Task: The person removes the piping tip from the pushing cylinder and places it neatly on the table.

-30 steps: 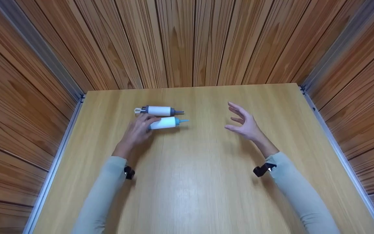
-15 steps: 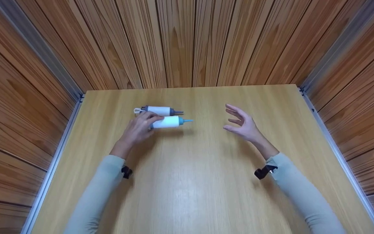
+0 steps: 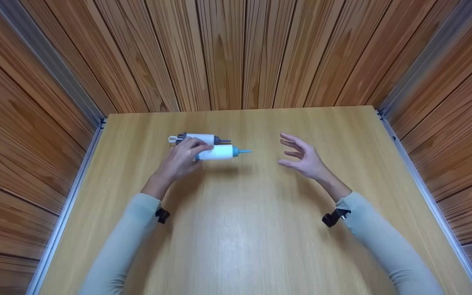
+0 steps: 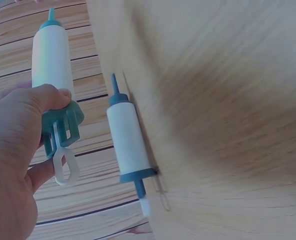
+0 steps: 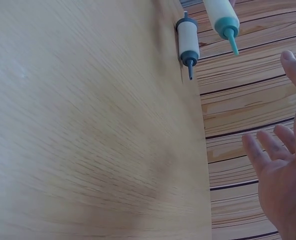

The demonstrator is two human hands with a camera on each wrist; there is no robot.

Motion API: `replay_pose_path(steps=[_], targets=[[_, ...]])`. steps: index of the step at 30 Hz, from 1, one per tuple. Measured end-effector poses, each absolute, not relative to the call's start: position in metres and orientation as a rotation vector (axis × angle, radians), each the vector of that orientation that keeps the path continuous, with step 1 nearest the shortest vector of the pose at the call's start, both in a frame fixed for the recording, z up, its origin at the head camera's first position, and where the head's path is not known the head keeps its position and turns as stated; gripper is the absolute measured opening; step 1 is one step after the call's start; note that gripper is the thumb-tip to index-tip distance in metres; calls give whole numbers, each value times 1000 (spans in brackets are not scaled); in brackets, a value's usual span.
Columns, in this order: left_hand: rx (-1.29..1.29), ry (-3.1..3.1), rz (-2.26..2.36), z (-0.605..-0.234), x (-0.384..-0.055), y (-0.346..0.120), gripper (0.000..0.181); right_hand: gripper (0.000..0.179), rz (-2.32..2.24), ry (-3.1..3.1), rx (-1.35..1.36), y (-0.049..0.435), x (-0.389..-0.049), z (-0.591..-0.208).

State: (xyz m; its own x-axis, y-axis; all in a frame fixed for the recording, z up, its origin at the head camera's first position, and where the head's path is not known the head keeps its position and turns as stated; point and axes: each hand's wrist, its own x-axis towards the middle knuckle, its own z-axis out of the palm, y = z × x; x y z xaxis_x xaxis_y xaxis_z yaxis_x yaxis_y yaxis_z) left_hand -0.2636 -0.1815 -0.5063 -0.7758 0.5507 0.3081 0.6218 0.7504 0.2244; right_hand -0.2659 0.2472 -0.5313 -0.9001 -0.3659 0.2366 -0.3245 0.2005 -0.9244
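Observation:
In the head view my left hand (image 3: pixel 182 159) grips a white syringe-like tube (image 3: pixel 221 152) at its rear end. The tube has a teal nozzle pointing right. In the left wrist view, the thumb presses by the teal collar (image 4: pixel 63 120), and a white loop handle (image 4: pixel 67 167) hangs out behind. A shadow on the table shows the tube is lifted. Just beyond it lies a second white syringe-like tube (image 3: pixel 203 138) with dark blue ends, partly covered by my left fingers in the head view. My right hand (image 3: pixel 305 159) hovers to the right, fingers spread and holding nothing.
The light wooden table (image 3: pixel 236 229) carries both hands' shadows. Wood-panelled walls (image 3: pixel 228 57) rise at the back and sides, with grey metal rails (image 3: pixel 432 180) along the side edges. Each wrist wears a small black camera (image 3: pixel 332 218).
My left hand has raised the teal-nozzled tube and moved it to the right. My right hand has drifted slightly left and remains spread. The blue-ended tube stays where it was.

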Motion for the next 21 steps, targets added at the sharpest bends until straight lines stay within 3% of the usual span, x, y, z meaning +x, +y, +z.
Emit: replay_pose_path(steps=[21], targets=[[-1071,-2700,-333,-483,-253,-157,56,75,-1769,2435,-794,229,-251,-530]])
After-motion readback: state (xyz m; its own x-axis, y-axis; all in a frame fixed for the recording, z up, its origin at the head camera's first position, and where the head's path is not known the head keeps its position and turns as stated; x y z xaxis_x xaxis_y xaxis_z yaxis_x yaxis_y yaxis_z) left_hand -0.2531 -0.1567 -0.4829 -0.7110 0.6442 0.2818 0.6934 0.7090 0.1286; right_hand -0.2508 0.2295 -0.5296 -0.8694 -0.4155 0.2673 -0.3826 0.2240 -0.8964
